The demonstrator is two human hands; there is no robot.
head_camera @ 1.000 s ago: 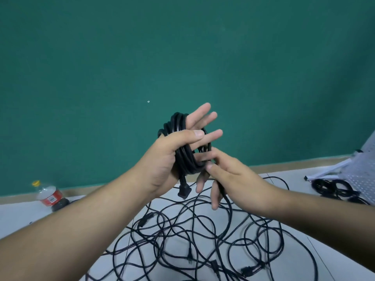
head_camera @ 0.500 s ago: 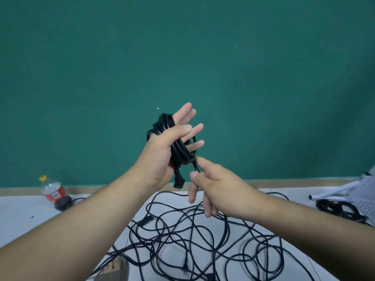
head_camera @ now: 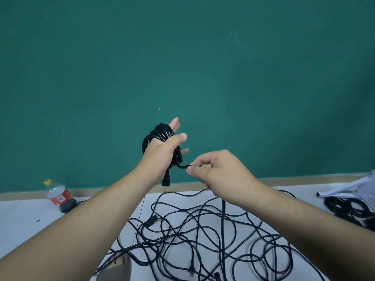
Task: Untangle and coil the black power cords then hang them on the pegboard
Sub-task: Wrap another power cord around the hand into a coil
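This is a plain indoor room serving as a makeshift work space: a flat dark green wall (head_camera: 223, 78) meets a pale tiled floor (head_camera: 24, 216) along a tan skirting strip (head_camera: 294, 180). The work lies on the floor itself. There is a tangle of black power cords (head_camera: 203, 230), a white pegboard (head_camera: 367, 191) at the right edge beside coiled cords (head_camera: 349, 207), and a cola bottle (head_camera: 58, 196) by the wall.

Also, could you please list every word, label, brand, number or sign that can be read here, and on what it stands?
No text here can be read.
Bottle, red label: a white patch with print, too small and blurred to read.
Black power cords and plug: no marking visible.
Pegboard: no writing visible.
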